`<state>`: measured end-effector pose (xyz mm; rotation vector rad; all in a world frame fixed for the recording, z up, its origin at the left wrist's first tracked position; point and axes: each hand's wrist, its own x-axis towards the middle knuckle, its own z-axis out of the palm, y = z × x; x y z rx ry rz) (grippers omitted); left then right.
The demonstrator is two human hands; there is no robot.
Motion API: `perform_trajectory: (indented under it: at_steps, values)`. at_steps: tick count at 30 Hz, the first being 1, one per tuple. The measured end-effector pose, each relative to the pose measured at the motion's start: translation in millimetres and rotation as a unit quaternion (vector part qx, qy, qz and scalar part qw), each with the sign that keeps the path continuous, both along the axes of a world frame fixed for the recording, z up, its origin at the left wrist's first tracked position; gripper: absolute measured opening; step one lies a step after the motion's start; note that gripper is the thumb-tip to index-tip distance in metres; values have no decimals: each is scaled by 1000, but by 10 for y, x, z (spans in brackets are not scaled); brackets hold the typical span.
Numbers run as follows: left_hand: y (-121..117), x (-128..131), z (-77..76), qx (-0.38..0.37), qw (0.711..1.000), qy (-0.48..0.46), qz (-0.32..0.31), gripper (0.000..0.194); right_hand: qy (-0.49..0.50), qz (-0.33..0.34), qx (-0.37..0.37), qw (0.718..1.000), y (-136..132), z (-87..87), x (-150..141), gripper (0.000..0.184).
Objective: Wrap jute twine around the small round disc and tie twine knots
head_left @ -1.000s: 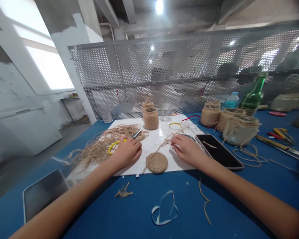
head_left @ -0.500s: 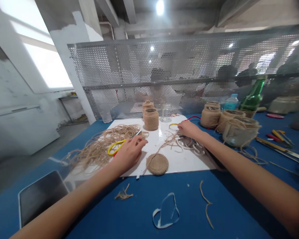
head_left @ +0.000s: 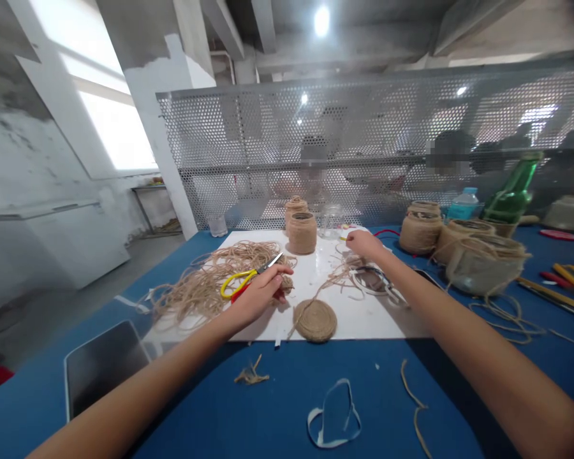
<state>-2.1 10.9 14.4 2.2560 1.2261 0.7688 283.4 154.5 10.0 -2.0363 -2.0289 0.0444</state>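
Observation:
My left hand (head_left: 262, 294) rests with loosely bent, parted fingers beside the scissors (head_left: 256, 273), which lie on a heap of jute twine (head_left: 191, 293); I see nothing gripped in it. At the back of the white board (head_left: 377, 319), my right hand (head_left: 361, 245) has its fingers closed on a yellow ring (head_left: 343, 238), of which only a small edge shows. Between the hands lies a flat coiled twine disc (head_left: 316, 320), its loose tail running up to the right. Under my right forearm are pale loops (head_left: 373, 279) around a dark round item.
Twine-wrapped jars (head_left: 302, 233) stand behind, with more jars (head_left: 419, 232), a blue bottle (head_left: 462, 204) and a green bottle (head_left: 514, 191) at right. A phone-like slab (head_left: 105, 363) lies left. A white strip loop (head_left: 335, 421) is in front. A perforated metal screen (head_left: 268, 140) borders the table.
My right hand moved from beside the twine ends up to the yellow ring, now mostly covered. My left hand has barely shifted by the scissors. The camera view swung slightly left.

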Motion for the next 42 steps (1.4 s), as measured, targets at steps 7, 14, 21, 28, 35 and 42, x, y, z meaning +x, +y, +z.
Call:
perform_trajectory:
  at_steps: [7,14,21,28,35,42]
  values:
    - [55,-66,-150,113,984,135,20,25,138,-14,73,988,-80,216,69,28]
    - [-53,-9,-131,215,939,268,-2,23,307,0,55,950,-154,304,159,30]
    - [-60,-13,-132,244,916,317,7,24,440,63,-63,894,-247,297,177,29]
    - [-42,-25,-126,266,904,332,25,23,427,135,-57,892,-416,312,1,29]
    - [-49,-34,-128,282,895,345,21,21,236,130,10,963,-370,237,4,29]
    - [-33,-56,-122,295,889,350,29,19,-44,85,73,993,-525,84,79,29]
